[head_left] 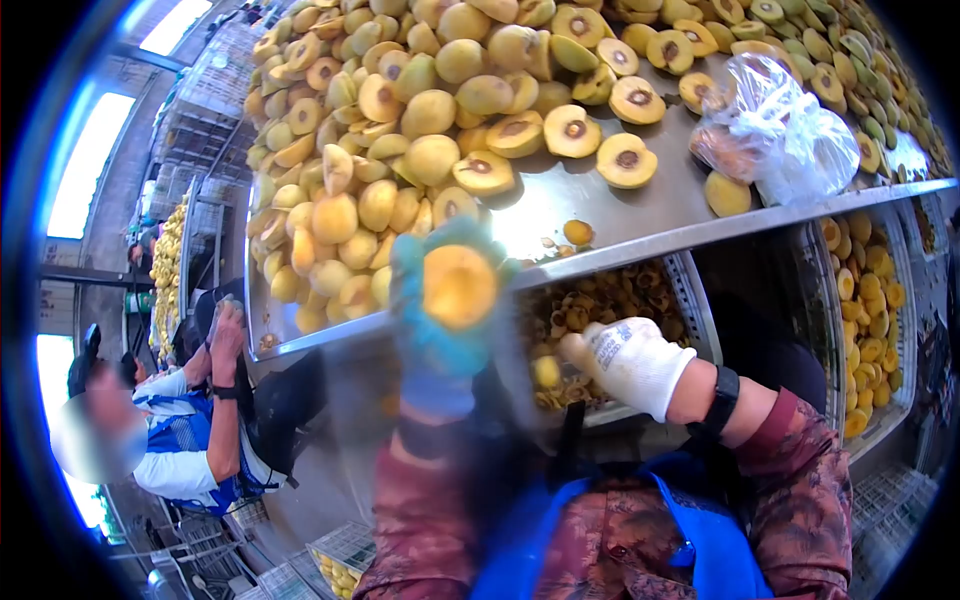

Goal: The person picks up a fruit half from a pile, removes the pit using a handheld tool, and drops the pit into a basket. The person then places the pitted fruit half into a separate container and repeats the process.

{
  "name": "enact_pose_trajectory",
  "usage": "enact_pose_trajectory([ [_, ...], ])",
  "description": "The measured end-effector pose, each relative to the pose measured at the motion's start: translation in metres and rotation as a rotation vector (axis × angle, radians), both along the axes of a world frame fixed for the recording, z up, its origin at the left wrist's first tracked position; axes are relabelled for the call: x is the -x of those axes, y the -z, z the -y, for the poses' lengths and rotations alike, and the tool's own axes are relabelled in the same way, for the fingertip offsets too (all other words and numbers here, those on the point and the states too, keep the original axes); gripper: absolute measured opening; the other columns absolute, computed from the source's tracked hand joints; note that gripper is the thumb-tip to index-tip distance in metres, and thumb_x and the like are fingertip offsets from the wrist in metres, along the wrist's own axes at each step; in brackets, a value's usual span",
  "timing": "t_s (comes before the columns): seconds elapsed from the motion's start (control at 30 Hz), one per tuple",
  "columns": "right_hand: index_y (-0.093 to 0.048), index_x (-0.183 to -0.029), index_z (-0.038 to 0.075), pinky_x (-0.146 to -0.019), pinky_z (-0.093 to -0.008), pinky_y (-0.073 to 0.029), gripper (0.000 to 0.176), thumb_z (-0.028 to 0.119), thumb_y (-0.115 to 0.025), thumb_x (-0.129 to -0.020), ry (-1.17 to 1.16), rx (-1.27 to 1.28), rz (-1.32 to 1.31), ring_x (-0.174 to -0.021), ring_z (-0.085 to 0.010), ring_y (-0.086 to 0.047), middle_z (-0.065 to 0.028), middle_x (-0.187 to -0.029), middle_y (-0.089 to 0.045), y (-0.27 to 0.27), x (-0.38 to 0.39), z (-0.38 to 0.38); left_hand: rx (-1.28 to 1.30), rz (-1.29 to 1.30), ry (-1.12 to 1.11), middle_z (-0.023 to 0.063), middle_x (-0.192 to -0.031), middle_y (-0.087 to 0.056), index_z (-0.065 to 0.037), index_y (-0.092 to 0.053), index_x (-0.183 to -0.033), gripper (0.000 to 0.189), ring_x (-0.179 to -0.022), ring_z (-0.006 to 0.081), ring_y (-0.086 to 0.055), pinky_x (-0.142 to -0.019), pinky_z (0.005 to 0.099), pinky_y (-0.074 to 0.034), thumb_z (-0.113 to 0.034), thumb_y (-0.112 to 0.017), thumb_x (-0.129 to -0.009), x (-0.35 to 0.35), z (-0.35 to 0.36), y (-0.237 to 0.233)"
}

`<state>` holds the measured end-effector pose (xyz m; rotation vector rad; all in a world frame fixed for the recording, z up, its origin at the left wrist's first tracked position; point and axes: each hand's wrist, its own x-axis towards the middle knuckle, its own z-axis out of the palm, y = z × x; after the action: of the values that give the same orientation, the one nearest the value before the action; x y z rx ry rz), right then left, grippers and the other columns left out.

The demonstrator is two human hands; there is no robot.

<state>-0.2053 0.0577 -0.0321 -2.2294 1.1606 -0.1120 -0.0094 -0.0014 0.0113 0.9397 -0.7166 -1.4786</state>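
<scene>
- One peach half (459,287) sits in the left hand (437,345), grip closed on it, below the steel surface (600,215).
- One right hand (632,362) over one tray of pits (625,298); I cannot tell its grip.
- Peaches (420,110) piled above: too many to count.

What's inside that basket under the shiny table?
Yellow-brown fruit pits and scraps fill the basket. The right hand in its white glove covers some, and the steel table hides its far end.

Bright daylight, table (600,215) glare, fisheye edges, left hand (440,310) motion-blurred.
</scene>
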Motion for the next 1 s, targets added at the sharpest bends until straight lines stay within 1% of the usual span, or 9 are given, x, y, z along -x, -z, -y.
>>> enact_pose_trajectory([
  [0.13, -0.061, -0.094, 0.007, -0.064, -0.04, -0.054, 0.011, 0.012, -0.056, -0.086, -0.036, -0.034, -0.254, -0.082, -0.0297, -0.07, -0.0112, -0.083, -0.067, 0.015, 0.0, -0.002, 0.204, 0.673, -0.084, 0.0179, -0.116, -0.063, 0.0, -0.062, -0.118, 0.047, -0.107, 0.0291, -0.06, -0.096, 0.0402, -0.048, -0.041, -0.056, -0.095, -0.086, -0.016, -0.021],
  [0.23, -0.057, -0.103, 0.006, -0.063, -0.0406, -0.054, 0.018, 0.009, -0.056, -0.085, -0.031, 0.051, -0.14, -0.081, -0.03, -0.069, -0.0116, -0.086, -0.066, 0.01, 0.008, -0.006, 0.18, 2.387, 0.087, 0.0272, -0.129, -0.055, -0.01, -0.061, -0.128, 0.057, -0.12, 0.041, -0.053, -0.104, 0.0469, -0.039, -0.038, -0.075, -0.08, -0.154, -0.02, -0.028],
  [0.37, -0.054, -0.107, 0.005, -0.06, -0.0405, -0.053, 0.024, 0.009, -0.056, -0.084, -0.048, 0.099, -0.135, -0.077, -0.0288, -0.067, -0.0108, -0.086, -0.064, 0.012, 0.003, -0.01, 0.647, 2.099, -0.035, 0.0243, -0.142, -0.045, -0.013, -0.052, -0.138, 0.066, -0.13, 0.0415, -0.044, -0.109, 0.0487, -0.034, -0.031, -0.075, -0.079, -0.124, 0.026, -0.034],
  [0.5, -0.054, -0.095, 0.008, -0.054, -0.0373, -0.052, 0.014, 0.011, -0.057, -0.082, -0.028, 0.228, -0.028, -0.07, -0.0259, -0.067, -0.0074, -0.077, -0.062, 0.021, -0.004, -0.011, 1.187, 2.312, 0.26, 0.0161, -0.143, -0.046, -0.016, -0.046, -0.143, 0.068, -0.134, 0.035, -0.042, -0.114, 0.0499, -0.028, -0.012, -0.067, -0.077, -0.048, 0.116, -0.035],
  [0.63, -0.055, -0.092, 0.007, -0.053, -0.0391, -0.051, 0.01, 0.013, -0.058, -0.084, 0.009, 0.162, 0.017, -0.068, -0.0265, -0.067, -0.0086, -0.075, -0.063, 0.025, -0.006, -0.012, 1.24, 2.426, 0.595, 0.011, -0.13, -0.054, -0.017, -0.053, -0.132, 0.054, -0.118, 0.0316, -0.052, -0.102, 0.0482, -0.04, -0.007, -0.058, -0.08, -0.034, 0.172, -0.011],
  [0.83, -0.053, -0.102, 0.006, -0.058, -0.0436, -0.052, 0.018, 0.014, -0.056, -0.086, -0.043, 0.055, 0.132, -0.073, -0.033, -0.068, -0.0137, -0.081, -0.064, 0.009, 0.002, -0.003, 1.118, 2.35, 0.575, 0.01, -0.117, -0.057, -0.015, -0.059, -0.117, 0.045, -0.099, 0.0278, -0.055, -0.084, 0.0414, -0.047, -0.007, -0.064, -0.073, -0.032, 0.176, -0.001],
  [0.9, -0.052, -0.107, 0.006, -0.061, -0.0456, -0.053, 0.022, 0.013, -0.056, -0.086, 0.001, 0.089, 0.267, -0.075, -0.0355, -0.067, -0.0157, -0.084, -0.064, 0.0, 0.006, -0.003, 1.039, 1.968, 0.363, 0.0079, -0.112, -0.061, -0.008, -0.057, -0.121, 0.047, -0.096, 0.0202, -0.058, -0.083, 0.033, -0.049, -0.003, -0.066, -0.075, -0.041, 0.161, -0.002],
  [0.97, -0.054, -0.11, 0.006, -0.069, -0.0466, -0.052, 0.026, 0.017, -0.061, -0.088, 0.135, -0.338, 0.285, -0.082, -0.0393, -0.066, -0.02, -0.092, -0.066, -0.013, -0.003, 0.009, 0.707, 1.376, 0.231, 0.0069, -0.111, -0.062, -0.003, -0.055, -0.124, 0.048, -0.095, 0.0155, -0.059, -0.083, 0.029, -0.05, -0.002, -0.065, -0.077, -0.049, 0.141, -0.001],
  [1.0, -0.054, -0.109, 0.005, -0.07, -0.0456, -0.052, 0.026, 0.019, -0.062, -0.088, 0.169, -0.316, 0.375, -0.083, -0.0393, -0.066, -0.0206, -0.092, -0.066, -0.016, -0.005, 0.013, 0.35, 1.027, 0.295, 0.0129, -0.118, -0.063, 0.003, -0.051, -0.131, 0.051, -0.106, 0.0235, -0.062, -0.095, 0.0328, -0.048, -0.009, -0.066, -0.084, -0.048, 0.124, -0.015],
])
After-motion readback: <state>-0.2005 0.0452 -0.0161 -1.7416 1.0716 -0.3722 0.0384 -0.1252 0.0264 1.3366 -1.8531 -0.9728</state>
